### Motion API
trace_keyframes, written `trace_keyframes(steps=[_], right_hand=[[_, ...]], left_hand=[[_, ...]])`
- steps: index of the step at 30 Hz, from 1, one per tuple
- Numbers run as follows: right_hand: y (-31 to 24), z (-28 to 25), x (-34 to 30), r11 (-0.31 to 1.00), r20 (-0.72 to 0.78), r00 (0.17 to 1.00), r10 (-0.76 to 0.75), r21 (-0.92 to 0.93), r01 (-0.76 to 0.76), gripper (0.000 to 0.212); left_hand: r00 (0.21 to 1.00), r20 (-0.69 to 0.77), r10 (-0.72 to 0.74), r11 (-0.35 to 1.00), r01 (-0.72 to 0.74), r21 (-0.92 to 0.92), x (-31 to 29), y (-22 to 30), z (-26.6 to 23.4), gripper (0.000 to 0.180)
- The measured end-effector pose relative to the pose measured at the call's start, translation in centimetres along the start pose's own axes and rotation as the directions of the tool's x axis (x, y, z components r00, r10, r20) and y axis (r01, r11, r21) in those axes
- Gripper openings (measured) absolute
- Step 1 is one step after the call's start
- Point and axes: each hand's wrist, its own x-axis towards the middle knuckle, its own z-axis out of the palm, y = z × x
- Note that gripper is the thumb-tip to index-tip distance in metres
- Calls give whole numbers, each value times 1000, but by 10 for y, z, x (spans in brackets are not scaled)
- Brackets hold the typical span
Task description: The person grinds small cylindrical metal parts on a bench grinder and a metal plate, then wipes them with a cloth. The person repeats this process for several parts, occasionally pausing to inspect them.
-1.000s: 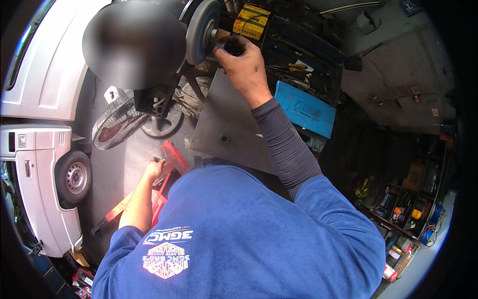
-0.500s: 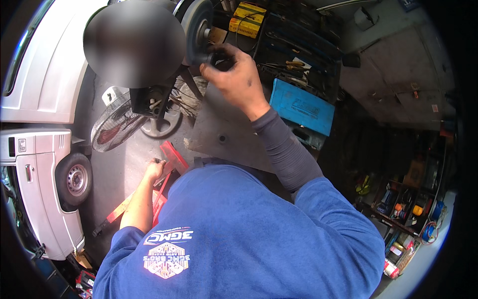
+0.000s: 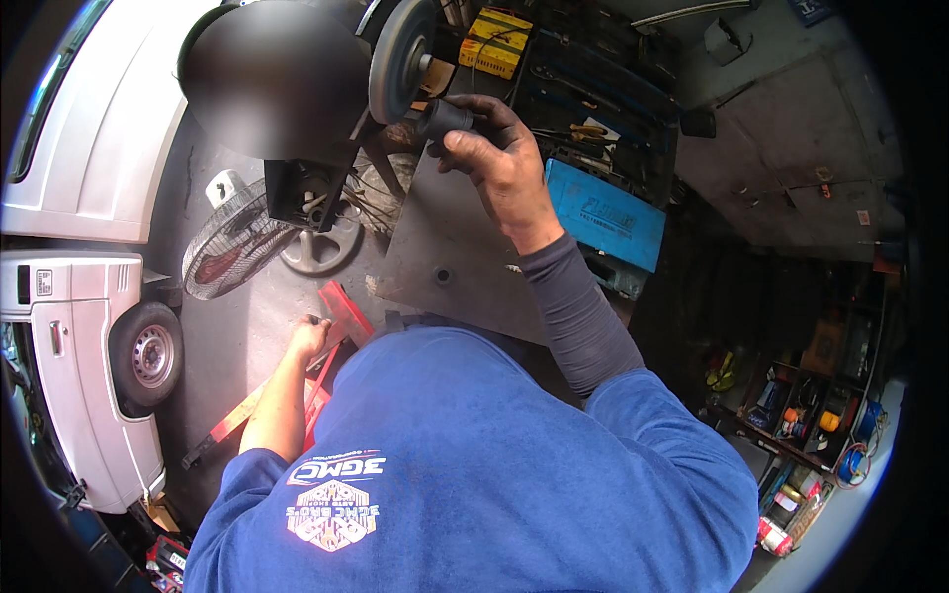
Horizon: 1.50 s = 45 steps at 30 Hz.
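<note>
My right hand (image 3: pixel 499 163) is closed around a short black cylindrical piece (image 3: pixel 445 121), thumb on one side and fingers on the other. The piece is just right of a grey grinding wheel (image 3: pixel 400 64), below its hub, with a small gap between them. Lower on the left, my left hand (image 3: pixel 310 336) is closed beside a red metal frame (image 3: pixel 341 311). Something small and dark shows at its fingertips, too small to name. A round blurred patch hides whatever lies left of the wheel.
A grey metal table top (image 3: pixel 474 287) with a round hole lies before me. A blue case (image 3: pixel 605 212), yellow box (image 3: pixel 496 42) and loose tools are at the right. An electric fan (image 3: pixel 232 242) stands left; a white vehicle (image 3: pixel 84 346) is farther left.
My right hand has moved right and slightly down with the black cylindrical piece, away from the grinding wheel. The left hand has stayed in place.
</note>
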Motion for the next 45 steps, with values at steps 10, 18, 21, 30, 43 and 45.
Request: trace_keyframes(steps=[10,18,21,30,43,45], right_hand=[[10,-10,14,937,-37,977,212,290,-192,39],[21,-12,32,998,-126,992,-12,-66,3,29],[21,-10,40,948,-131,982,-137,-304,92,32],[15,5,45,860,-78,957,-279,-463,213,31],[15,11,37,892,-93,990,-110,-448,57,30],[13,8,33,892,-69,998,-13,-452,-20,34]], left_hand=[[998,4,-63,997,63,-41,-13,2,-3,59],[999,45,0,1000,1,-15,-20,1,-6,56],[999,33,-16,1000,16,-21,-15,-2,-5,53],[1000,3,6,1000,-6,10,-7,-6,-10,56],[998,6,-55,998,55,-15,-14,14,-13,57],[999,17,-34,999,34,-11,-11,14,-11,59]])
